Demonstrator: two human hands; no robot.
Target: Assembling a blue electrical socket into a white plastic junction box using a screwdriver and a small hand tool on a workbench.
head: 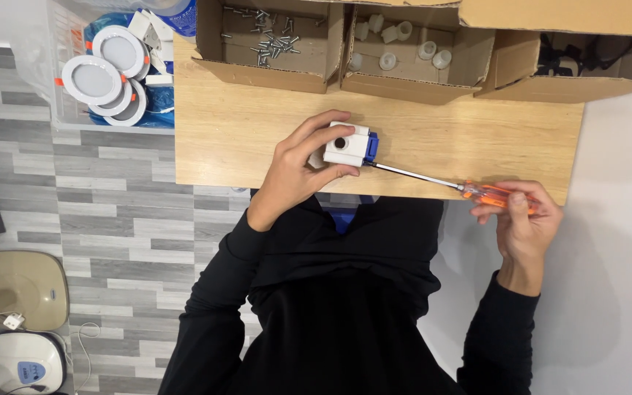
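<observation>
My left hand (pixel 298 164) grips a small white box-shaped part (pixel 345 145) with a round hole on top and a blue piece (pixel 371 146) at its right end. It rests on the wooden table (pixel 235 132). My right hand (pixel 524 216) holds the orange transparent handle of a screwdriver (pixel 495 193) at the table's front right edge. The thin metal shaft (pixel 411 173) runs left and its tip meets the blue end of the white part.
Three open cardboard boxes stand along the table's back: one with several screws (pixel 268 36), one with white plastic caps (pixel 400 44), one with dark items (pixel 587 55). A clear bin of round white lamps (pixel 107 69) sits left of the table. A fan base (pixel 20 289) stands on the floor.
</observation>
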